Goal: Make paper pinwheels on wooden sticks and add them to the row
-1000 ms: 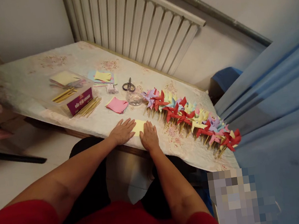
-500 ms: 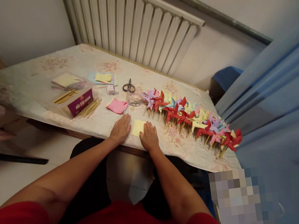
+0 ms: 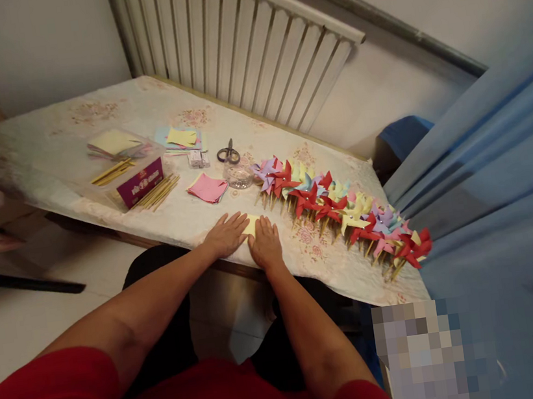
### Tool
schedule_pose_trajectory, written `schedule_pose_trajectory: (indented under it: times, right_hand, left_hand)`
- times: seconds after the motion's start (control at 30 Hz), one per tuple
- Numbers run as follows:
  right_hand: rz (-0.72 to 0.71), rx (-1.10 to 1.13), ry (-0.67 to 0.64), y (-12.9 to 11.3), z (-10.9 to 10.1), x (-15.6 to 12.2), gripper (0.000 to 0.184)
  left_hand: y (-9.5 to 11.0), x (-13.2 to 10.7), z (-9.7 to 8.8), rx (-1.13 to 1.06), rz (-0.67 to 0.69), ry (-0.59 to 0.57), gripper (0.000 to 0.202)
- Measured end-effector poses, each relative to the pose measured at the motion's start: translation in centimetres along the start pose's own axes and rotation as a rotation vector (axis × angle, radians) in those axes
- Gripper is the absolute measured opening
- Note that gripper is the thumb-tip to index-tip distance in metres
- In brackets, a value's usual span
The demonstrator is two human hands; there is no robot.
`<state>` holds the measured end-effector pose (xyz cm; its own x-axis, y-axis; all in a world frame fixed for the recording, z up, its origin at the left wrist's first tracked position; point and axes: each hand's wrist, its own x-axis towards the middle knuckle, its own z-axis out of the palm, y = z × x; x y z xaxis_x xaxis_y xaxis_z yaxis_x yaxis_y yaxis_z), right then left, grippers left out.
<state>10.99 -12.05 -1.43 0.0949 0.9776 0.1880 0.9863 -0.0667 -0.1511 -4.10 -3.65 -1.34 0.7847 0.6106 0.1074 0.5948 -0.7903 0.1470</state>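
Here, the floral-covered tabletop (image 3: 130,113) is backed by a radiator (image 3: 226,41), sticks (image 3: 110,173) are held in a purple-labelled box (image 3: 141,184), and by the front edge yellow paper (image 3: 252,223) is partly covered by the left hand (image 3: 225,237) and right hand (image 3: 266,244), fingers (image 3: 236,221) outstretched

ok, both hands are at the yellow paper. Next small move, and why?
I'd probably lift the left hand clear, leaving the right hand to steady the yellow paper. Both hands lie palm-down over opposite sides of it, so only a strip shows between them and I can't tell whether it is folded; uncovering one side should allow a check.
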Motion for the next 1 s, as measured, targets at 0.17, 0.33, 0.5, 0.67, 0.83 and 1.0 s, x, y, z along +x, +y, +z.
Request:
schedule_pose_trajectory:
  times: [0.17, 0.33, 0.5, 0.67, 0.83, 1.0]
  right_hand:
    - [0.013, -0.011, -0.004, 0.0, 0.2, 0.0, 0.061]
    - [0.035, -0.024, -0.026, 0.1, 0.2, -0.2, 0.064]
    - [0.047, -0.019, -0.020, 0.5, 0.1, -0.8, 0.065]
    - [0.062, -0.032, -0.007, 1.0, -0.1, -2.0, 0.066]
    - [0.066, -0.060, -0.006, 1.2, -0.5, -3.9, 0.067]
    - [0.044, -0.045, -0.032, 2.3, -1.1, -5.9, 0.065]
  left_hand:
    - [0.3, -0.3, -0.3, -0.010, -0.020, 0.012, 0.057]
    - [0.2, -0.3, -0.3, -0.011, -0.019, 0.015, 0.056]
    - [0.2, -0.3, -0.5, -0.012, -0.025, 0.009, 0.056]
    - [0.3, -0.3, -0.5, -0.021, -0.022, 0.012, 0.056]
    - [0.3, -0.3, -0.5, -0.036, -0.032, 0.022, 0.055]
    - [0.3, -0.3, -0.5, -0.032, -0.027, 0.022, 0.055]
